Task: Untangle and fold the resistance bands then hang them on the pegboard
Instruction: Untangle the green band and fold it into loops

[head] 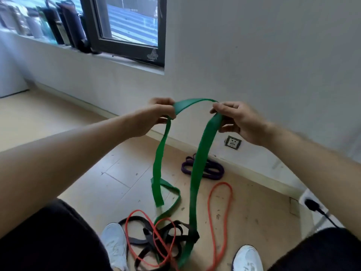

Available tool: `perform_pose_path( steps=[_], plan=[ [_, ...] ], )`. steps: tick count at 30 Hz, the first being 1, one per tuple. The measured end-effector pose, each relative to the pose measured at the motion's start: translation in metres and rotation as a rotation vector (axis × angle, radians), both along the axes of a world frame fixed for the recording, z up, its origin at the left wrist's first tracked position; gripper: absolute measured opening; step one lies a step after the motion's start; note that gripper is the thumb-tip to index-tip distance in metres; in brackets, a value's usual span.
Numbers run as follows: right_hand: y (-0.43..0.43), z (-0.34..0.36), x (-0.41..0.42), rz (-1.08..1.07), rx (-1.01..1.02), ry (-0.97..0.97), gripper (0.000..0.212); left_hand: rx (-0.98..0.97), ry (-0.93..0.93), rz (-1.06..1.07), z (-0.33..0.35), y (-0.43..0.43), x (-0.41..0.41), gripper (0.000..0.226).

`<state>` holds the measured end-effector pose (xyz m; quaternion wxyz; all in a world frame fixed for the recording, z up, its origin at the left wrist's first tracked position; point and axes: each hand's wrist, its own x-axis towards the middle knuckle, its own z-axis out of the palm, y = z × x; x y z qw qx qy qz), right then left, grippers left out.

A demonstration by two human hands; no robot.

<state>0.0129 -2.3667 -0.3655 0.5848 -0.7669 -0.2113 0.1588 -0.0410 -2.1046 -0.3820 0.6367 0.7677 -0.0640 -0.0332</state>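
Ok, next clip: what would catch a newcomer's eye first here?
The bright green band, pinched mid-frame between the left hand and the right hand, arches between them and trails down to the floor. Below it, between the white shoes, a black band and a red band lie tangled. A purple band lies apart by the wall.

The wide band (201, 153) hangs between the left hand (162, 112) and the right hand (238, 122). Its lower end lies in a tangle of bands (144, 237) on the floor (68, 118), between two shoes (115, 243). A coiled band (213, 169) lies behind, near the wall (254, 55).
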Motion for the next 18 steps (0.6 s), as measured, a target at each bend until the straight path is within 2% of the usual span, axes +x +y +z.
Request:
perform_pose_path(
  steps=[3, 6, 9, 14, 18],
  plan=[
    [-0.003, -0.009, 0.002, -0.052, 0.040, 0.015, 0.040, -0.087, -0.011, -0.045, -0.004, -0.003, 0.008, 0.020],
    [-0.004, -0.024, 0.007, -0.029, -0.079, 0.007, 0.035, -0.064, -0.026, -0.026, -0.010, -0.010, 0.014, 0.025],
    [-0.001, -0.031, 0.009, 0.030, -0.115, 0.002, 0.027, -0.137, -0.055, 0.001, -0.010, -0.019, 0.019, 0.030],
    [0.018, -0.027, 0.009, 0.056, -0.020, -0.062, 0.041, -0.133, -0.112, -0.047, -0.015, -0.041, 0.030, 0.031],
    [0.018, -0.022, 0.013, -0.005, -0.107, -0.220, 0.055, -0.165, -0.133, 0.024, -0.017, -0.046, 0.040, 0.037]
  ],
)
